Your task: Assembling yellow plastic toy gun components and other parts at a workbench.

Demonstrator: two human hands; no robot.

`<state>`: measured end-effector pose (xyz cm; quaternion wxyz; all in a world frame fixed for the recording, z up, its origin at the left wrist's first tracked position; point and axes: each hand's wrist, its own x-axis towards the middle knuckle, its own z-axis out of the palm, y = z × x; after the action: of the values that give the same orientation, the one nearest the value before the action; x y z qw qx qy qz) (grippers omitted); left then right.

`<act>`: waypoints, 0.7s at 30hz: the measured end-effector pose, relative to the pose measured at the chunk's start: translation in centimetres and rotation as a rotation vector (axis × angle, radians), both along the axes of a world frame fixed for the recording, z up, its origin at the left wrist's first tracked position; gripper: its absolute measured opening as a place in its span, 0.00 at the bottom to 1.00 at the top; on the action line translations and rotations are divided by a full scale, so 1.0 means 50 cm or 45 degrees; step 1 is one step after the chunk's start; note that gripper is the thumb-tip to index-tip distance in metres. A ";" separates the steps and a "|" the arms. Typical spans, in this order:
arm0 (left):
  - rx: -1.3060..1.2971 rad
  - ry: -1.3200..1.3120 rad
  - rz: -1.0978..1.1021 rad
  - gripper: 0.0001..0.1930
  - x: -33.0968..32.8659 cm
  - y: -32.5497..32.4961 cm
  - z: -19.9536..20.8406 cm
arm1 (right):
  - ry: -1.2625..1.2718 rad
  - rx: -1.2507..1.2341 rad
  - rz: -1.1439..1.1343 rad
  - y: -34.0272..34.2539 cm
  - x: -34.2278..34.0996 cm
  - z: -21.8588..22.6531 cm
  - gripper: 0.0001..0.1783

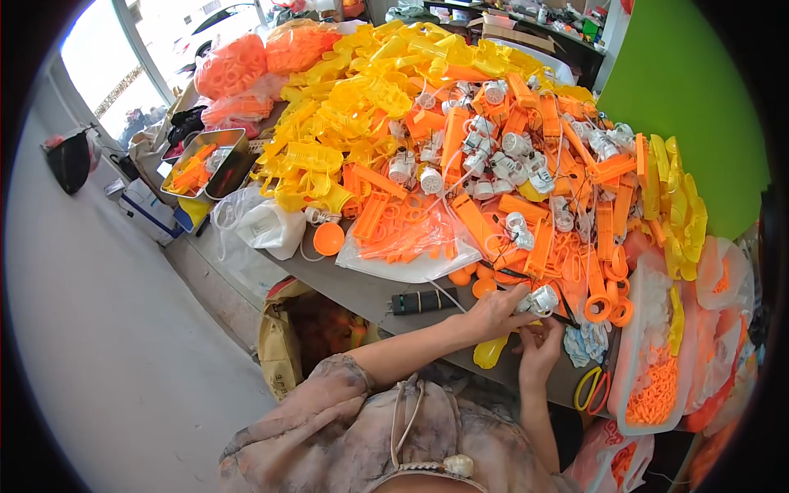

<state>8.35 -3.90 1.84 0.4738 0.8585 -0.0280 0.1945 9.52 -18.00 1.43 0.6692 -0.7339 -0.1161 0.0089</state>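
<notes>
My left hand (493, 314) reaches in from the left, its fingers closed on a small white motor unit (539, 301) with a round, grey-silver end. Just below it, my right hand (542, 349) has its fingers drawn together close to the unit. What lies between them is too small to make out. A thin black strip or wire (569, 316) runs beside the right fingertips. Under my wrists a yellow plastic shell (491, 352) rests at the table's near edge. Right of the hands lie a crumpled blue-and-white cloth or glove (586, 343) and scissors (592, 389) with yellow and red handles.
Orange parts and wired white units (493, 156) heap up ahead, with yellow shells (353, 107) behind. A clear bag (411, 256), a black block (424, 301) and an orange cup (329, 239) sit left. A translucent bin (629, 361) of small orange pieces stands right; a sack (275, 337) is below.
</notes>
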 end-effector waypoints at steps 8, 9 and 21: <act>0.015 0.014 -0.003 0.20 -0.001 -0.002 0.003 | -0.795 -0.637 0.274 -0.026 -0.031 -0.029 0.19; 0.010 0.037 -0.006 0.20 -0.002 -0.002 0.003 | -0.797 -0.637 0.275 -0.028 -0.030 -0.029 0.19; 0.108 -0.047 -0.010 0.20 0.002 -0.016 -0.016 | -0.623 -0.578 0.206 -0.036 -0.033 -0.041 0.20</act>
<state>8.46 -4.69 1.03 0.4371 0.8739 -0.0485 0.2070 7.87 -19.82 -0.61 0.4382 -0.8329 -0.3260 -0.0889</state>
